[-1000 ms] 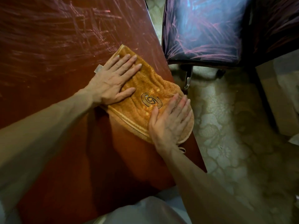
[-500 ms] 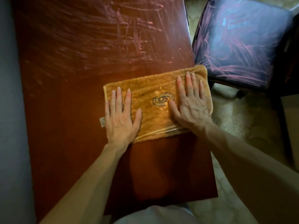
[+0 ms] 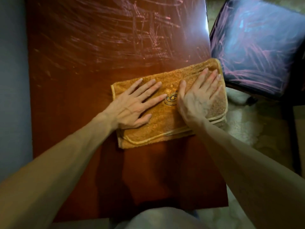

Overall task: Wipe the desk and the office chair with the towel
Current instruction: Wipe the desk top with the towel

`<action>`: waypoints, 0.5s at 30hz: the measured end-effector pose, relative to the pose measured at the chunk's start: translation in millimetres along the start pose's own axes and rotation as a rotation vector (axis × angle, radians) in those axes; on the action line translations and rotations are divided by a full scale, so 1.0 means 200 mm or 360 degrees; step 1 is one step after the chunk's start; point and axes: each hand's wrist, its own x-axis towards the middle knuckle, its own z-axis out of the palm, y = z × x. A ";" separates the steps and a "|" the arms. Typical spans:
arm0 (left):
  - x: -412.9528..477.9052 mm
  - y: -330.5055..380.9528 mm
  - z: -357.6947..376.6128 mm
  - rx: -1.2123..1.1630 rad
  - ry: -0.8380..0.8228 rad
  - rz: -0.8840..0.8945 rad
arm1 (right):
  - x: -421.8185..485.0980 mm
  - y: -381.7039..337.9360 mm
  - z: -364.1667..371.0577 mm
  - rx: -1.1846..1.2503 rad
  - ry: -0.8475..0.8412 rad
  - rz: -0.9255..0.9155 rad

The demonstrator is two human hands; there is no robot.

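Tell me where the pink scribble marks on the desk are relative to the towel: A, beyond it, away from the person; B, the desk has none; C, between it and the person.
A: the pink scribble marks cover the desk beyond the towel, while the strip nearer the person looks unmarked.

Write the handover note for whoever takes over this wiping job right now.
Left hand: flat, pressing on the folded orange towel.
Right hand: flat on the towel's right end, at the edge of the desk beside the chair.
Done: the near part of the desk looks free of marks.
Left: pink scribbles cover the far part of the desk. The chair seat is scribbled too and not yet wiped.
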 end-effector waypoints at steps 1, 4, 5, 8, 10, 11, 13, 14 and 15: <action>0.01 -0.01 0.01 -0.0027 -0.0016 -0.0034 | 0.00 0.00 0.01 -0.0018 0.0032 0.0005; 0.00 -0.02 0.05 -0.0054 -0.0017 -0.0104 | 0.01 0.01 0.04 -0.0042 0.0076 -0.0029; 0.00 -0.02 0.06 -0.0074 -0.0009 -0.0110 | 0.02 0.00 0.04 -0.0038 0.0053 -0.0048; -0.01 -0.04 0.06 -0.0147 0.0009 -0.0156 | 0.05 -0.04 0.03 -0.0060 -0.0010 -0.0104; -0.04 -0.06 0.06 -0.0196 0.0017 -0.0246 | 0.07 -0.09 0.02 -0.0069 -0.0037 -0.0162; -0.07 -0.06 0.06 -0.0215 0.0027 -0.0301 | 0.08 -0.12 0.02 -0.0069 -0.0045 -0.0204; -0.14 -0.08 0.07 -0.0256 0.0049 -0.0423 | 0.09 -0.23 0.03 -0.0053 -0.0065 -0.0310; -0.19 -0.10 0.08 -0.0274 0.0063 -0.0484 | 0.10 -0.29 0.04 -0.0039 -0.0080 -0.0361; -0.24 -0.13 0.08 -0.0286 0.0077 -0.0543 | 0.09 -0.36 0.04 -0.0026 -0.0093 -0.0410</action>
